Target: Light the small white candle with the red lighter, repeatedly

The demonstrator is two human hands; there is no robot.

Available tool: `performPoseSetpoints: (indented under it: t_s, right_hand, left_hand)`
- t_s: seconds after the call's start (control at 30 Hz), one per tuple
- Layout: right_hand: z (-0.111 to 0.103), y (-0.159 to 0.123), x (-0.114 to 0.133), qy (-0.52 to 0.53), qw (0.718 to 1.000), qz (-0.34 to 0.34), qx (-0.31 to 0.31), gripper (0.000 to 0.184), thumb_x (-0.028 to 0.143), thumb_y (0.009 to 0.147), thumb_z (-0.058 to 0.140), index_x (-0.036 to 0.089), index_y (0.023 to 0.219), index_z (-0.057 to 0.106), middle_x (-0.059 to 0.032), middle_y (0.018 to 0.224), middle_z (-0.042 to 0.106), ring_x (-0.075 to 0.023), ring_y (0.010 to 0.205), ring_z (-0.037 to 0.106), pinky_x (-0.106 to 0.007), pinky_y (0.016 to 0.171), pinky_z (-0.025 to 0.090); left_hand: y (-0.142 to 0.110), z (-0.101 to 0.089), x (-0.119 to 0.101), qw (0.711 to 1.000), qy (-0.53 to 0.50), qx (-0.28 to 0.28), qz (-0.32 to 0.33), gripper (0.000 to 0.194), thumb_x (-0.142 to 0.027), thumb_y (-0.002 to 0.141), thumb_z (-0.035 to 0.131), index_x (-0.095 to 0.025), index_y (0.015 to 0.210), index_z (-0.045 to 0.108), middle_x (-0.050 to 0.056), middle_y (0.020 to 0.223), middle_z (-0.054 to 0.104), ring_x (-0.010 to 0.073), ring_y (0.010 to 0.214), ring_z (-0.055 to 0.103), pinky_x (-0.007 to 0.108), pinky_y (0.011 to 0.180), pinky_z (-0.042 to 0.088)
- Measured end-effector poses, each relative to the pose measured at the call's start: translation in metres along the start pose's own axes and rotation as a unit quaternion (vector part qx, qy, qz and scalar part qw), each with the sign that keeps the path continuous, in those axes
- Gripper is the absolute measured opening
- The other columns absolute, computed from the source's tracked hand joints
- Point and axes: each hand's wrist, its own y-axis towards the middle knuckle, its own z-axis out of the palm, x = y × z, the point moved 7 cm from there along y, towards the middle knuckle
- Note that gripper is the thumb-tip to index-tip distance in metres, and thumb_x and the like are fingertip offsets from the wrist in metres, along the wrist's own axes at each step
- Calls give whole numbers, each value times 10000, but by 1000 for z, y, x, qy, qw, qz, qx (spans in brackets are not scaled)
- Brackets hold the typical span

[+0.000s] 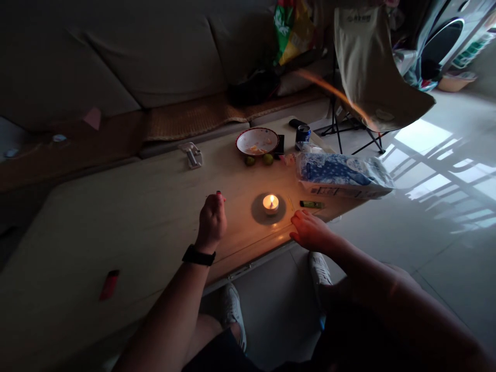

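The left hand (211,222) hangs closed in a loose fist just above the desk (116,222), a black watch strap (199,255) on its wrist. A small dark red tip shows at its fingers (219,195), too small to tell what it is. The right hand (310,231) lies open, its fingers (298,219) curled lightly on the desk, just beside a thin yellow stick (291,204); whether they grip it cannot be told.

Between the hands burns a tealight candle (270,204), set on a dark round mat (258,214). A green lighter (312,204) lies just past the right hand, and a red lighter (109,284) lies well off to the left.

The work in hand appears to centre on the flame, and any move near it calls for care. Farther along the desk are a bowl (257,141), two small limes (250,160), a drink can (303,134) and a blue-printed plastic pack (343,175).
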Motion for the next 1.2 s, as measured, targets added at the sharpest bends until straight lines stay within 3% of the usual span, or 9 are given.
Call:
performPoseSetpoints:
  t_s: [0.33,1.2]
  right_hand:
    - [-1,-1,-1,6,1000,-1,-4,270,369,918,650,143,1066,659,-156,1163,628,-291,1124,546,-367,956,446]
    - [-3,-2,2,26,1000,-3,5,209,313,903,642,158,1042,664,-147,1144,618,-286,1135,544,-361,982,448]
  left_hand:
    - [-3,1,-12,1000,12,17,7,406,-580,1012,388,-238,833,513,-25,637,446,153,581,433,314,581,369]
    - [-3,3,-16,999,32,12,29,346,-505,970,498,-226,769,456,-33,640,486,129,596,469,271,588,379]
